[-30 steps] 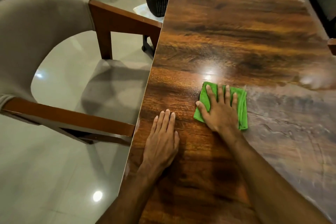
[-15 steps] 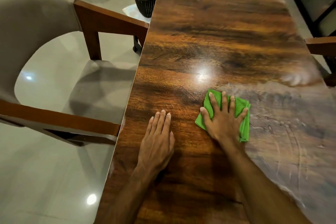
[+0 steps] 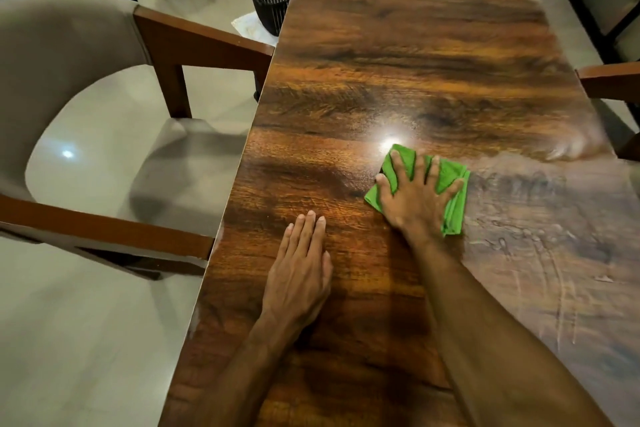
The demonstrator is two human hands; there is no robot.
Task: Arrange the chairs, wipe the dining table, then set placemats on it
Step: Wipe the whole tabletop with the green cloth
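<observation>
- The right hand (image 3: 417, 199), fingers spread, presses the green cloth (image 3: 450, 184) flat at the centre of the table (image 3: 415, 55).
- The left hand (image 3: 301, 270) rests flat, fingers together, at lower centre.
- Wet streaks lie to the right; I think a loose corner could bunch and leave smears.
- A chair (image 3: 194, 42) touches the table's left edge; no placemats show.

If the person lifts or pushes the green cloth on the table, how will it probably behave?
The green cloth would probably go limp if lifted: it lies folded with soft creases. Under the flat right hand it likely slides easily, since the dining table looks glossy. Smeared streaks beside it suggest it may be damp, so slightly heavier.
</observation>
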